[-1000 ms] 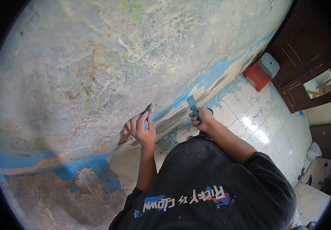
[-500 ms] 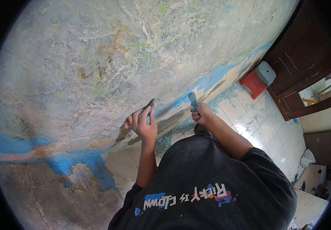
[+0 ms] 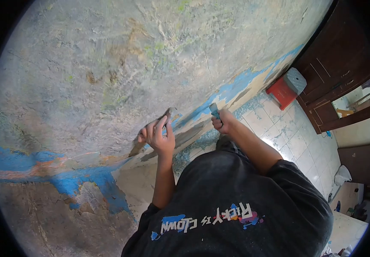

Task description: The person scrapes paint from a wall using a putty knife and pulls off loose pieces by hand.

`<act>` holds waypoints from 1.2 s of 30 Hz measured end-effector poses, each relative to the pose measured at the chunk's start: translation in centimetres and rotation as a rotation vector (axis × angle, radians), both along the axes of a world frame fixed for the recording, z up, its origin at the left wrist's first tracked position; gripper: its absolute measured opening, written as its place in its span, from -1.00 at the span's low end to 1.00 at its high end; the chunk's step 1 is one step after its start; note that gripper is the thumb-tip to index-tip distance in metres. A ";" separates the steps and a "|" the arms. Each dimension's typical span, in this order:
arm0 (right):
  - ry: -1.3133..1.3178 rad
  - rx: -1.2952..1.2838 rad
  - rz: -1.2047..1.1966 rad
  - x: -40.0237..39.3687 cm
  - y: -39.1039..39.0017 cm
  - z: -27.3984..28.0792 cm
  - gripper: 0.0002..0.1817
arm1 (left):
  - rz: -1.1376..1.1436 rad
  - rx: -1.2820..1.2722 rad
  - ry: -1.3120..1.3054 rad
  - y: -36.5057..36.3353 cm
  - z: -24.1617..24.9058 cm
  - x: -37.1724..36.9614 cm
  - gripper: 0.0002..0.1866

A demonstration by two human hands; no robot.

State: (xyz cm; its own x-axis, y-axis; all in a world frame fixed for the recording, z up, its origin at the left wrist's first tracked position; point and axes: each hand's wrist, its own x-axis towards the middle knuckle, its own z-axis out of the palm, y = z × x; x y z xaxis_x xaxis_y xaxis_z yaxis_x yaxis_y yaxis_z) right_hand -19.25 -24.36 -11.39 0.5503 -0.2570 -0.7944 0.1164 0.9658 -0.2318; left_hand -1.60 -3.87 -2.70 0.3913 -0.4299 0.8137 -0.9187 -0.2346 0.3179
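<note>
My left hand (image 3: pixel 160 136) is raised at the wall (image 3: pixel 120 98), its thumb and fingertips closed on a small flake whose details are too small to tell. Patches of blue paint (image 3: pixel 232 92) and bare plaster run along the wall's lower part. To the right, my right hand (image 3: pixel 224 121) is wrapped round the handle of a scraper (image 3: pixel 214 109), with the blade pointing up toward the blue strip. A gap seems to separate the blade from the wall, though contact is hard to judge.
Paint flakes lie scattered over the white tiled floor (image 3: pixel 296 147). A red stool with a grey top (image 3: pixel 282 93) stands by the wall, beside a dark brown cabinet (image 3: pixel 322 77). A white container (image 3: pixel 342 175) is at the far right.
My right hand and the scraper have shifted slightly left, and the blade looks more foreshortened. My left hand has barely moved.
</note>
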 end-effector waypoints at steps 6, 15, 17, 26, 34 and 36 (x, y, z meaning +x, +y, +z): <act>0.100 -0.026 0.029 0.6 0.9 0.7 -0.85 | 0.034 0.035 0.005 0.0 0.4 -0.4 -0.78; 0.023 -0.127 0.083 -0.6 2.4 -0.1 -0.85 | 0.055 0.067 0.009 0.1 0.6 -0.7 -0.77; 0.043 -0.149 0.120 -0.6 2.4 0.1 -0.80 | 0.058 0.051 -0.011 -0.6 1.0 -0.6 -0.77; 0.018 -0.016 0.075 -0.6 -0.7 -1.0 -0.91 | 0.074 0.025 -0.106 -3.4 4.7 -3.3 -0.75; -0.042 0.081 0.075 -0.5 -1.7 -2.2 -0.90 | 0.090 0.095 -0.222 -5.4 7.4 -5.1 -0.72; -0.094 0.108 0.057 -0.6 -1.2 -1.5 -0.90 | 0.105 0.109 -0.231 -5.5 7.5 -5.6 -0.74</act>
State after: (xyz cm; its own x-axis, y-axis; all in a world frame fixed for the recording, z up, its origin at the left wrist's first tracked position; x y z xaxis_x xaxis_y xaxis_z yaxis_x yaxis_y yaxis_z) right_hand -19.83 -25.55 -12.91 0.6350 -0.1389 -0.7599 0.0770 0.9902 -0.1166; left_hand -7.19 -9.34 4.80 0.2472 -0.4868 0.8378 -0.9329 -0.3533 0.0700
